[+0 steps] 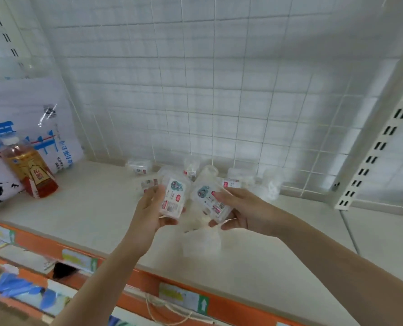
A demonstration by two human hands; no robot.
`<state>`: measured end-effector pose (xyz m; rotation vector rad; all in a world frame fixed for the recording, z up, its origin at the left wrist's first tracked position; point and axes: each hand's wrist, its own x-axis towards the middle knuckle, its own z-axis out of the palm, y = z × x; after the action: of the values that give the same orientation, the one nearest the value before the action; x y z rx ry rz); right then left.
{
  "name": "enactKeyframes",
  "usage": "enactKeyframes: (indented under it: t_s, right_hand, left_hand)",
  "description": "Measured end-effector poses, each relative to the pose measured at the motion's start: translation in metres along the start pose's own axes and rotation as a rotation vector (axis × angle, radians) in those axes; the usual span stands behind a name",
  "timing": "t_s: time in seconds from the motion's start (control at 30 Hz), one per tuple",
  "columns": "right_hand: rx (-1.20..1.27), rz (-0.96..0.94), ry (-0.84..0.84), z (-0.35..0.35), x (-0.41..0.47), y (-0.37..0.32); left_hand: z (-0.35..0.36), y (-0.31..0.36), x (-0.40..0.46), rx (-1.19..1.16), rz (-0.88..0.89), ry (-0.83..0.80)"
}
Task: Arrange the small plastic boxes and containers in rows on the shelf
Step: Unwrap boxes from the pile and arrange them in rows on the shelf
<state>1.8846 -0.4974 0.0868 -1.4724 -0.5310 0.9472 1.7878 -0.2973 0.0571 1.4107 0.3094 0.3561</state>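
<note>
Head view. Left hand [152,209] grips one box [173,198], fingers curled round its long sides; right hand [239,211] grips a second box [211,202] the same way. Both boxes are held above the shelf [97,208], label faces up, long axes pointing away toward the wire back. The loose containers [250,182] lie beyond the fingertips along the back edge, nearer the right hand. Setting down probably means lowering each box forward. A bottle [30,169] stands far left.
</note>
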Motion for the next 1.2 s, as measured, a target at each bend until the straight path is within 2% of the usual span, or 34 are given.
enactKeyframes:
  t_s: [0.17,0.37,0.57,0.73,0.9,1.1,1.2]
  right_hand:
    - [-0.019,-0.072,0.141,-0.043,-0.055,0.008]
    - [-0.066,-0.122,0.326,-0.092,-0.127,0.018]
    - [0.088,-0.210,0.513,-0.137,-0.202,0.031]
    - [0.196,-0.230,0.645,-0.167,-0.265,0.049]
    - [0.300,-0.228,0.744,-0.187,-0.321,0.066]
    - [0.385,-0.276,0.825,-0.214,-0.372,0.083]
    - [0.320,-0.266,0.854,-0.230,-0.399,0.089]
  left_hand:
    - [0.060,-0.015,-0.004,-0.006,-0.080,-0.097]
    - [0.138,-0.014,-0.021,0.076,-0.018,-0.215]
    - [0.220,-0.017,-0.047,0.090,-0.017,-0.329]
    - [0.291,-0.032,-0.073,0.007,-0.095,-0.403]
    - [0.358,-0.042,-0.099,-0.148,-0.174,-0.462]
    - [0.427,-0.053,-0.125,-0.051,-0.175,-0.460]
    - [0.454,-0.058,-0.138,-0.061,-0.230,-0.448]
